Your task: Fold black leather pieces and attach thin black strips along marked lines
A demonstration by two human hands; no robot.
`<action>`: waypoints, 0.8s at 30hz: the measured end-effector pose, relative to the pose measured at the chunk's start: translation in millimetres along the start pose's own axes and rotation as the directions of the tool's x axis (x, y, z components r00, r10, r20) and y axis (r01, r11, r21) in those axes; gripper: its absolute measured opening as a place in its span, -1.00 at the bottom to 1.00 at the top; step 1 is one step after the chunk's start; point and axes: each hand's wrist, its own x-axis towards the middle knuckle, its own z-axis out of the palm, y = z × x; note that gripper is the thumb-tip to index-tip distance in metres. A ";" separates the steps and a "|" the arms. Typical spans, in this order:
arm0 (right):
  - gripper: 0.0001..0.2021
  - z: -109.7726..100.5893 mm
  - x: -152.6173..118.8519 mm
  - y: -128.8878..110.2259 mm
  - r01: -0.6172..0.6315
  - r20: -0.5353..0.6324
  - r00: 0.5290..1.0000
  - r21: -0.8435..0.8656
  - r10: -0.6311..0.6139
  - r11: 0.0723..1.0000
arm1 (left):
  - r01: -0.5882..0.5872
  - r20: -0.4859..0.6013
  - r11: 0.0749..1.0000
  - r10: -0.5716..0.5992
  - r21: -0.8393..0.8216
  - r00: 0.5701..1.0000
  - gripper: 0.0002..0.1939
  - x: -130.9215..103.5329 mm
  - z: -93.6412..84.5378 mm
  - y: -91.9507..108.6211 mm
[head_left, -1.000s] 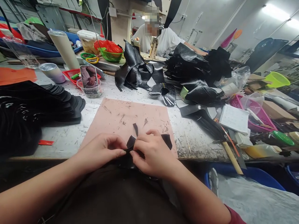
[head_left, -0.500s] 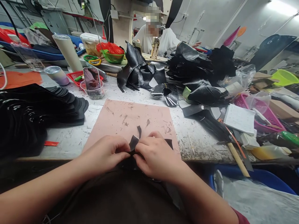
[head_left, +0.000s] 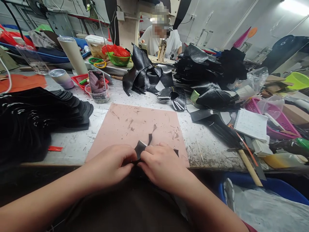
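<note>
Head view: left hand (head_left: 112, 166) and right hand (head_left: 163, 162) pinch a black piece (head_left: 139, 149); the notebook (head_left: 251, 124) seems unreadably blurred.

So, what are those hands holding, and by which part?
The left hand and right hand pinch a thin black leather-like piece by its near edge; the grip is partly hidden.

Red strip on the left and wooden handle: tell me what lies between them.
Head view: the pink board, left hand and right hand holding a black piece over its near edge, then a thin pale sliver.
</note>
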 end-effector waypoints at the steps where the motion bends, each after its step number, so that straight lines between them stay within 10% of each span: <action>1: -0.85 0.1 -0.2 -0.6 0.005 0.000 1.000 0.000 -0.005 1.000 | 0.000 0.001 1.000 0.000 0.013 1.000 -0.85 -0.5 0.2 0.6; 24: -0.86 -3.8 3.3 2.6 -0.045 0.008 0.999 0.068 0.044 0.997 | -0.020 0.126 0.986 0.042 -0.164 0.991 -0.76 8.1 -4.6 -6.4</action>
